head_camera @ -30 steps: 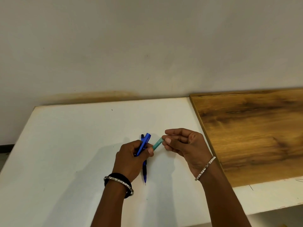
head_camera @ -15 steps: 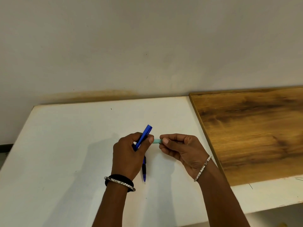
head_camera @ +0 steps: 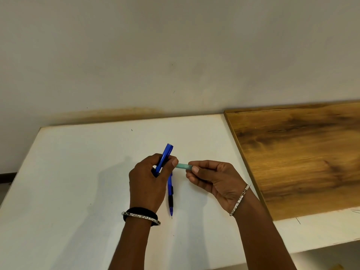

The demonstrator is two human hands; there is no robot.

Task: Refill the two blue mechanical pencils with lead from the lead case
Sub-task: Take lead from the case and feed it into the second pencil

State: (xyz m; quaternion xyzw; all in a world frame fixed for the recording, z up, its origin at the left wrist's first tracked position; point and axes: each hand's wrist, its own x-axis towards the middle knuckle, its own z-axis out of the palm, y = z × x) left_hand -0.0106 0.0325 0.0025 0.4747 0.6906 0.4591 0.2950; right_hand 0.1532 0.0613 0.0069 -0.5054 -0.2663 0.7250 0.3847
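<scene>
My left hand [head_camera: 149, 180] grips one blue mechanical pencil [head_camera: 166, 155], its top end sticking up and away above the fingers. My left thumb touches the end of a small teal lead case [head_camera: 183, 166]. My right hand [head_camera: 211, 178] pinches the other end of that case between thumb and fingers, holding it level between the two hands. A second blue mechanical pencil [head_camera: 170, 195] lies flat on the white table [head_camera: 78, 182], its tip pointing toward me, partly hidden under my left hand.
A brown wooden board [head_camera: 302, 156] lies on the right part of the table, close beside my right wrist. A plain wall rises just behind the table's far edge. The table's front edge runs at the lower right.
The lead case has tilted from slanted to level and moved against my left thumb. The held pencil has risen a little higher above my left hand. The pencil on the table has not moved.
</scene>
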